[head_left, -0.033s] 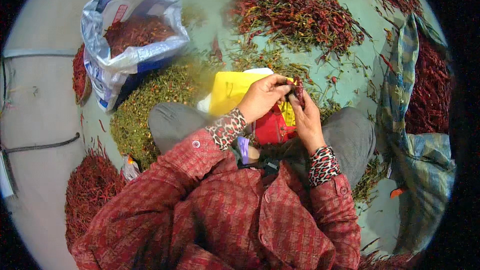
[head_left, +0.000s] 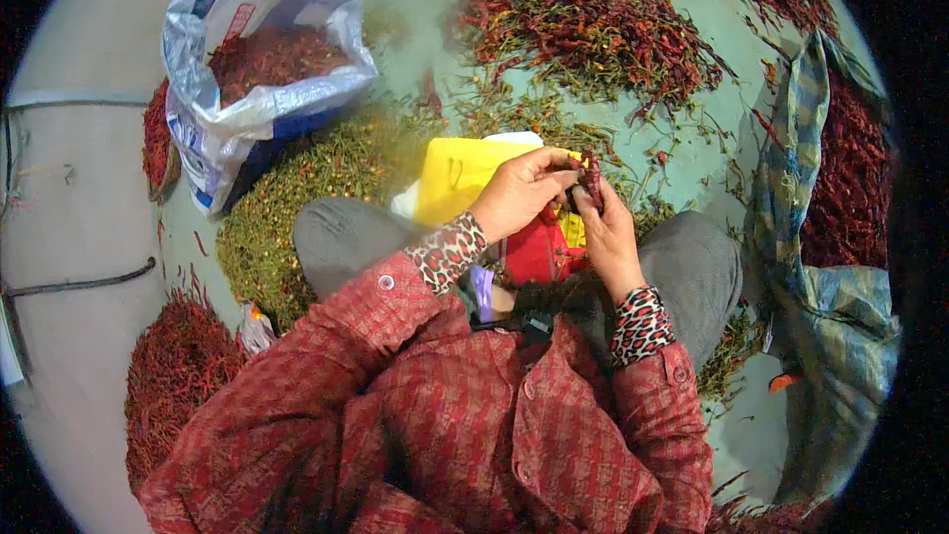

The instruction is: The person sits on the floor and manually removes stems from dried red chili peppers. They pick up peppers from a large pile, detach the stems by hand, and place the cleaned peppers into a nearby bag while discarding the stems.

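Above my lap, my right hand grips a dried red chilli upright between thumb and fingers. My left hand is closed in a pinch at the chilli's top, touching it. Just below both hands lie a yellow sheet or bag and a red item, with a white piece at the back. My hands partly cover these.
Chilli piles lie ahead and lower left. A white-blue sack of red material stands upper left, beside a heap of green stems. A checked sack of chillies is at right. Dark cables lie far left.
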A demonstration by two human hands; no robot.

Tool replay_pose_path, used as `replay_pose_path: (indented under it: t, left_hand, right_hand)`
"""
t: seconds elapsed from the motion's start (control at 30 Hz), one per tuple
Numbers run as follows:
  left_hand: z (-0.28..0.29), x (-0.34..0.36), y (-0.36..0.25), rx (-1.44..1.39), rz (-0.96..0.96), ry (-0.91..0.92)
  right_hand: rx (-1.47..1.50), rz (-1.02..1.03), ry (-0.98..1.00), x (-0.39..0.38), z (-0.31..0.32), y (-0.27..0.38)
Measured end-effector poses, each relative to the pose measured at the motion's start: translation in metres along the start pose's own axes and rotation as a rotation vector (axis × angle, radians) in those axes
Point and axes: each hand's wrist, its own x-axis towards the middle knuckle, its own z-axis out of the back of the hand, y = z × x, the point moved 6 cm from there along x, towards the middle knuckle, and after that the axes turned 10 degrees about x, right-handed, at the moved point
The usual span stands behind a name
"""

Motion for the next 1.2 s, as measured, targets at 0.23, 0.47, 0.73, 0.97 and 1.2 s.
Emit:
replay_pose_path:
  t: [0.23, 0.47, 0.73, 0.97, 1.2]
  left_hand:
    - [0.024, -0.019, 0.014, -0.117, 0.141, 0.047]
    - [0.026, -0.035, 0.008, 0.043, -0.008, 0.036]
    - [0.022, -0.039, 0.012, 0.15, 0.065, -0.043]
    - [0.03, -0.041, 0.014, -0.089, 0.139, -0.086]
    - [0.049, -0.051, 0.019, 0.023, 0.065, -0.14]
  right_hand:
    - [0.233, -0.278, 0.086, -0.007, -0.01, -0.002]
    - [0.327, -0.316, 0.05, -0.007, -0.002, -0.003]
    - [0.162, -0.243, 0.144, -0.01, -0.012, -0.006]
    - [0.029, -0.142, 0.031, -0.02, -0.023, 0.011]
    - [-0.004, -0.086, 0.224, -0.047, -0.04, 0.038]
